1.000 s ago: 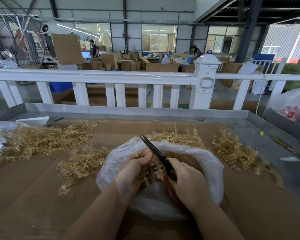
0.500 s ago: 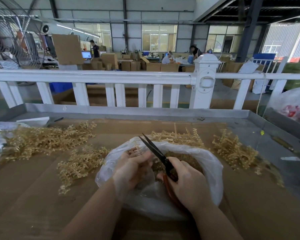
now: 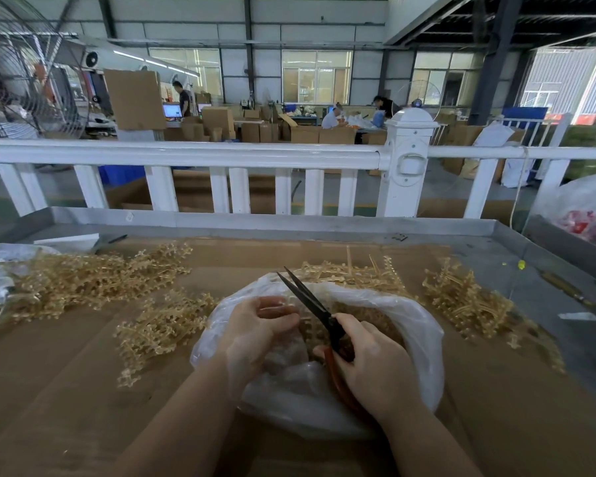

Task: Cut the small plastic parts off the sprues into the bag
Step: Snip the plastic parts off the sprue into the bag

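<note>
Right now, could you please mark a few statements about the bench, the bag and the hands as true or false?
1. The right hand holds the scissors with the blades slightly apart. True.
2. The clear plastic bag hangs from the white railing. False: it sits on the brown cardboard covering the bench, in front of the railing.
3. The left hand is over the bag's mouth. True.
4. The scissors point toward the person. False: the tips point away, toward the railing.
5. Piles of tan sprues lie only to the left of the bag. False: another pile lies to its right.
</note>
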`<action>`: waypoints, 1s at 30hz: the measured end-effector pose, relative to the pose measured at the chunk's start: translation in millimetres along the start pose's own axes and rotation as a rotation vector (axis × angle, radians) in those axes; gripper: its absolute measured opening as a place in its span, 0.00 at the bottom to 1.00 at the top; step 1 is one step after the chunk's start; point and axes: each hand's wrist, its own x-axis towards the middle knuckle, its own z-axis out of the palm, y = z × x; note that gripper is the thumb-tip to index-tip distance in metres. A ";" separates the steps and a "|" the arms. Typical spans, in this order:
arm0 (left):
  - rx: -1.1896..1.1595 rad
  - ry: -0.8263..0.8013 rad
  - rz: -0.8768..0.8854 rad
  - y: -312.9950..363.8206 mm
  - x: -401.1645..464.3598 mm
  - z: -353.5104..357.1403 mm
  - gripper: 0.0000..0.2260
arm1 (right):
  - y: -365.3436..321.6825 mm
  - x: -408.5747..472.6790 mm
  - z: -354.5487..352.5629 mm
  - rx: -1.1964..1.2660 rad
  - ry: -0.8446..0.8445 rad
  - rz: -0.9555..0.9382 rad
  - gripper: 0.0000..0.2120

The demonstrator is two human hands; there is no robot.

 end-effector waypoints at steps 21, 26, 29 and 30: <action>-0.541 0.023 -0.149 -1.9 4.2 12.5 0.06 | 3.0 -0.7 -0.1 -0.003 0.056 -0.003 0.22; -0.583 0.024 -0.110 3.4 3.9 10.1 0.08 | 4.7 -1.2 1.1 0.002 -0.025 -0.010 0.25; -0.607 0.040 -0.109 6.1 -0.4 11.2 0.08 | 5.1 -1.6 1.7 -0.009 -0.065 -0.012 0.25; -0.623 0.052 -0.119 6.6 -1.6 11.7 0.08 | 5.1 -1.6 1.7 -0.014 -0.071 -0.014 0.25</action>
